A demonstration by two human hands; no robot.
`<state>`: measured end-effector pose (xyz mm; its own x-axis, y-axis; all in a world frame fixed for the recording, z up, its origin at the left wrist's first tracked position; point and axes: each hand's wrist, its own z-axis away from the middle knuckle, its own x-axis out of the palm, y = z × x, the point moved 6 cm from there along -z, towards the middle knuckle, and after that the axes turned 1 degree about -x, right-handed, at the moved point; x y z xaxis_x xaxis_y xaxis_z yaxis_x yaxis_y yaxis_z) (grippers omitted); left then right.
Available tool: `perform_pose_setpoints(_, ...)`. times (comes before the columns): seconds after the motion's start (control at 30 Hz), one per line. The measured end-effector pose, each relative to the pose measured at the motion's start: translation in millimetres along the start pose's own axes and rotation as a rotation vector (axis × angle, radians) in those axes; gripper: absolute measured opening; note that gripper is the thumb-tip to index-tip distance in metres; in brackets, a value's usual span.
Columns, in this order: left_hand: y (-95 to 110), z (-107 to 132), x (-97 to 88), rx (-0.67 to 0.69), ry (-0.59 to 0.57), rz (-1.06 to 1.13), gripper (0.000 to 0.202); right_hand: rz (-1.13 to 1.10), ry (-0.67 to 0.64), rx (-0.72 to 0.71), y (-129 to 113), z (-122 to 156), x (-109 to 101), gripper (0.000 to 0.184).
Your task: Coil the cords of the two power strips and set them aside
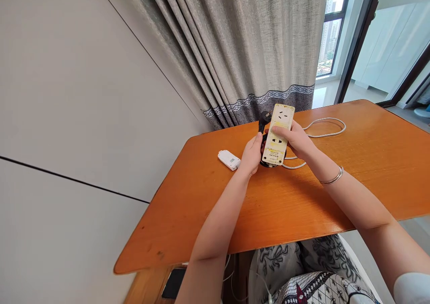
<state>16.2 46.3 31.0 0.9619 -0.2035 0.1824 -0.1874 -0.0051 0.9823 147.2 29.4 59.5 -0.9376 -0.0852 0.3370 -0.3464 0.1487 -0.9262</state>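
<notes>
A yellowed white power strip [278,136] is tilted upright above the table, its socket face towards me. My right hand [295,138] is closed round its right side, thumb across the front. On the left, my left hand [252,155] grips the strip's black power cord, whose plug [264,119] sticks up above the fingers. More of the black cord is bunched behind the strip, mostly hidden. Beside my left hand, a small white device [229,159] with a label lies on the table. A white cable [327,120] loops over the tabletop behind my right hand.
The orange-brown wooden table [181,205] has rounded corners. Beyond its far edge hangs a grey curtain [268,39], and a pale panelled wall [83,93] stands to the left. Below the near edge are a dark flat object [174,282] and thin white cables.
</notes>
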Motion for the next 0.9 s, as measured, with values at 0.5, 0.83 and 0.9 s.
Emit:
perform_pose_setpoints(0.5,18.1,2.8,-8.8,0.103,0.021,-0.172,0.056,0.080,-0.134,-0.028,-1.6,-1.3,0.0,0.056)
perform_pose_setpoints(0.83,18.6,-1.6,-19.7,0.286,0.070,-0.165,0.050,0.094,-0.066,-0.103,1.4,-5.8,-1.4,0.059)
perform_pose_setpoints(0.9,21.3,-0.6,-21.8,0.323,0.073,-0.165,0.060,0.083,-0.063,-0.110,1.6,-4.9,0.5,0.060)
